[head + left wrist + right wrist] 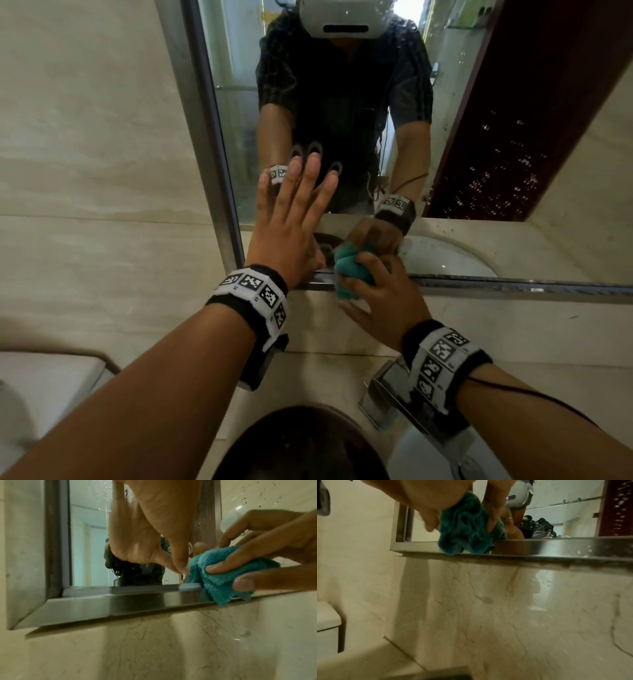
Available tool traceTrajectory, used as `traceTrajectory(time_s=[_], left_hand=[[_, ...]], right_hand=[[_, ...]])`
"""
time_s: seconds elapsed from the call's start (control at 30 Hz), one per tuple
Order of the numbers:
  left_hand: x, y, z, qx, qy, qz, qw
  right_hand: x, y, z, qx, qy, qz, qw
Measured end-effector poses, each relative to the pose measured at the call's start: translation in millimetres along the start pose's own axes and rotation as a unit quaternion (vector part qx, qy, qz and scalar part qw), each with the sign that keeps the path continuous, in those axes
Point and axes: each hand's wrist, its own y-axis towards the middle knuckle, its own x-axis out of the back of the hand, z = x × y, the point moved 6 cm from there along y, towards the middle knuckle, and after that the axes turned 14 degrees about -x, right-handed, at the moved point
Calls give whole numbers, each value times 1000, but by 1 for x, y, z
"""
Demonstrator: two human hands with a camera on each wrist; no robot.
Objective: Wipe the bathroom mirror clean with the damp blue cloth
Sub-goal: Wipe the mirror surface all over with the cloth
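The metal-framed mirror (455, 113) hangs on the marble wall, with water droplets on its right part. My left hand (291, 219) lies flat against the glass near the lower left corner, fingers straight and spread. My right hand (380, 294) grips the bunched teal-blue cloth (352, 270) and holds it against the mirror's bottom edge, just right of the left hand. In the left wrist view the cloth (221, 573) hangs over the steel frame ledge (120, 601). From the right wrist, the cloth (467, 527) sits crumpled between thumb and fingers on the frame (556, 547).
A chrome tap (387, 387) stands below my right wrist, over a white basin (424, 455). A dark round object (301, 445) lies at the bottom centre. A white toilet cistern (44, 380) is at the lower left. Beige marble wall (85, 137) surrounds the mirror.
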Motion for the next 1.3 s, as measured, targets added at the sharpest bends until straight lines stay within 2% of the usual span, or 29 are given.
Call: traceTrajectory(time_s=[0.13, 0.23, 0.33, 0.4, 0.47, 0.53, 0.6, 0.63, 0.73, 0.8, 0.87, 0.97, 1.0, 1.03, 1.13, 1.23, 1.3], left_hand=[[-1, -2, 1, 6, 1, 0, 1000], [-1, -2, 0, 6, -3, -8, 1000], [-2, -1, 2, -1, -1, -23, 1000], [-3, -2, 2, -5, 2, -28, 1000], [-3, -2, 2, -5, 3, -31, 1000], [-4, -2, 2, -7, 3, -31, 999], [-5, -2, 2, -7, 4, -34, 999], [-5, -1, 2, -5, 5, -39, 999], [-6, -2, 2, -5, 5, -47, 999], [-6, -2, 2, -6, 13, -42, 999], [-7, -3, 3, -6, 15, -45, 999], [-6, -2, 2, -5, 12, -47, 999], [-6, -2, 2, -4, 10, -46, 999], [-6, -2, 2, -3, 10, -45, 999], [-4, -3, 2, -2, 12, -45, 999], [-4, -3, 3, -5, 12, -48, 999], [-5, -3, 3, -10, 14, -48, 999]], right_hand=[[5, 8, 4, 10, 19, -17, 1000], [24, 14, -4, 36, -17, -33, 999], [59, 44, -11, 6, -3, -134, 991], [63, 54, -14, -16, 12, -172, 985], [39, 37, -14, 14, -8, -155, 988], [10, 8, -13, 66, -20, -74, 995], [10, 2, -13, 92, -28, -15, 995], [20, 12, -12, 94, -36, -21, 995], [69, 57, -6, 51, -21, -143, 988], [78, 66, -5, 13, 12, -189, 982], [55, 52, 1, 32, 5, -161, 986], [8, 15, 1, 100, -69, -13, 992], [5, 11, -5, 96, -75, 22, 992], [13, 14, -9, 94, -72, 28, 993], [64, 52, -9, 59, -26, -65, 996], [109, 87, -16, -57, 94, -195, 975], [104, 84, -8, -62, 56, -246, 966]])
